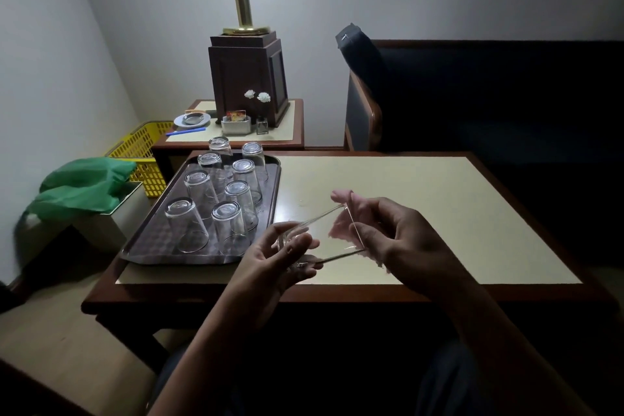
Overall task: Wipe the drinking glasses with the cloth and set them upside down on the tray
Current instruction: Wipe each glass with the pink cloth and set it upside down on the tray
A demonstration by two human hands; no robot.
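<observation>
While the left hand (270, 257) grips the base of a clear drinking glass (324, 233), fingers curled round it, the right hand (401, 240) holds a pink cloth (341, 196) at the glass's open mouth. The glass lies on its side in the air, base to the left and rim to the right. It is held over the front part of the table (439, 213), near the front edge. Part of the cloth shows through the glass wall inside the mouth, and a tuft of it sticks up above the rim. The right fingers are bent round the cloth and the rim.

A dark tray (148, 240) sits on the left end of the table and reaches from near the front left corner to the back edge. Eight upside-down glasses (189, 226) stand on it in two rows, bases up, close together. The held glass is just beside the tray's front right corner and does not touch it.

Behind the table's back left corner stands a smaller side table (290, 132). It carries a dark wooden lamp base (246, 78) with a brass stem, two white flowers (258, 95), a small dish (191, 119) and a blue pen (185, 132). Left of the table are a yellow basket (145, 149) and a bin (111, 213) draped with a green bag (84, 186). A dark sofa (489, 94) stands beyond the back right corner.
</observation>
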